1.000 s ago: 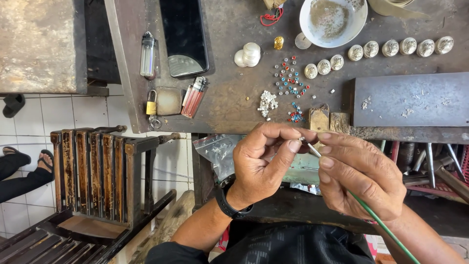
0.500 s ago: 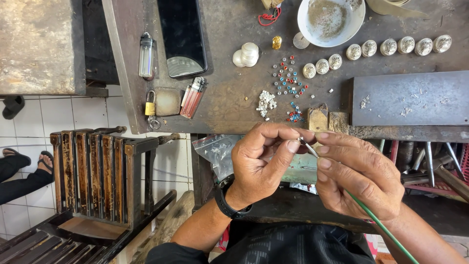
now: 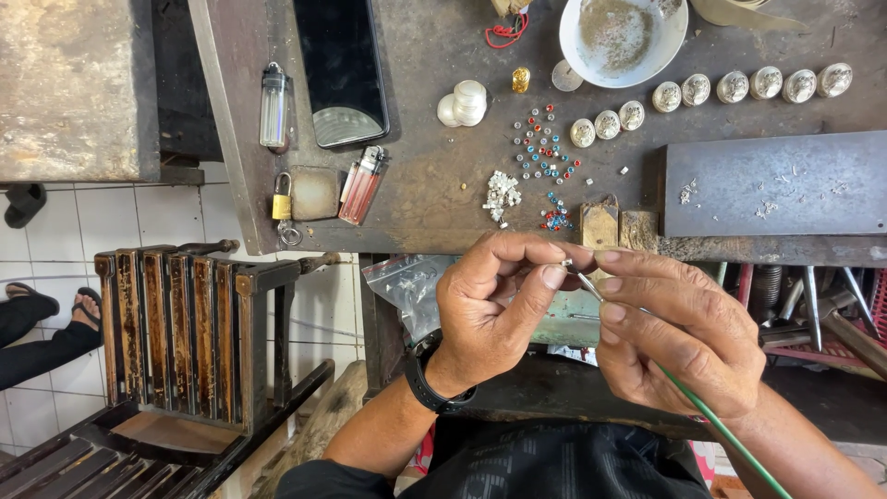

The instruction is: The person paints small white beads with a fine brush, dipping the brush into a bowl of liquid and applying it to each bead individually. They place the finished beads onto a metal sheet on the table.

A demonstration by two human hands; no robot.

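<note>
My left hand pinches something too tiny to recognise between thumb and forefinger. My right hand grips a thin green-handled metal tool, whose tip touches that pinch, just below the worn brown workbench edge.

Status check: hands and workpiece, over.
Left hand pinching something tiny, too small to tell. Right hand holds green-handled tool, tip at left fingertips. Nothing in the way.
</note>
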